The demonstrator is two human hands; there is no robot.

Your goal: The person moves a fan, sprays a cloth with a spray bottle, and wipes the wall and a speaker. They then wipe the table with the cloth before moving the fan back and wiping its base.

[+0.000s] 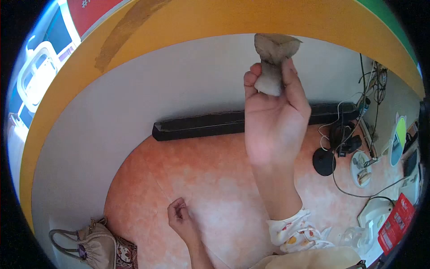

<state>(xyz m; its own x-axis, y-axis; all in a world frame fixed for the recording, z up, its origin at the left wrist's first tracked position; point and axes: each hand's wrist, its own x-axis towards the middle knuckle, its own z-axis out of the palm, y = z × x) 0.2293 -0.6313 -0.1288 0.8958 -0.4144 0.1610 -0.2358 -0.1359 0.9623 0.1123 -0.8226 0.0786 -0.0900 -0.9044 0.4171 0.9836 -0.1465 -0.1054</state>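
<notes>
My right hand [277, 112] reaches far forward, its fingers and thumb closed on a folded grey rag [272, 47]. The rag's upper end overlaps the lower edge of the yellow band [210, 20] of the curved counter, and its lower end sticks out over my palm. Lower down and to the left, my left hand [181, 217] hangs over the orange mottled surface [224, 188] with its fingers curled in. Nothing shows in it.
A long black bar [197, 127] lies along the white inner wall [134, 98]. On the right are cables [376, 85], a round black base [324, 162], a white plate [361, 169] and a red card [397, 224]. A beige handbag [96, 246] stands lower left.
</notes>
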